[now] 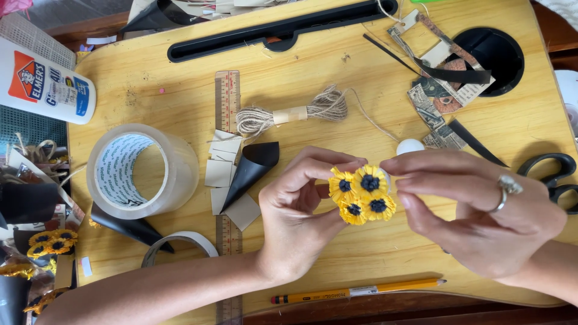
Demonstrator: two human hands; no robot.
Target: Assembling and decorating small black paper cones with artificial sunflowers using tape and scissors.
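Observation:
Both hands meet over the middle of a wooden lap desk (313, 90). My left hand (298, 210) pinches a small cluster of yellow paper flowers (361, 195) with dark blue centres between thumb and fingers. My right hand (481, 210), wearing a ring, grips the same cluster from the right with its fingertips. A small white ball (409, 146) shows just behind the right fingers. A black paper cone (250, 171) lies left of my left hand.
A clear tape roll (141, 171), a smaller tape ring (180, 244), a wooden ruler (227, 102), card pieces, a twine bundle (295, 113), a glue bottle (42, 81), a pencil (358, 292), scissors (551, 174), paper scraps (442, 90) and a round hole (494, 57).

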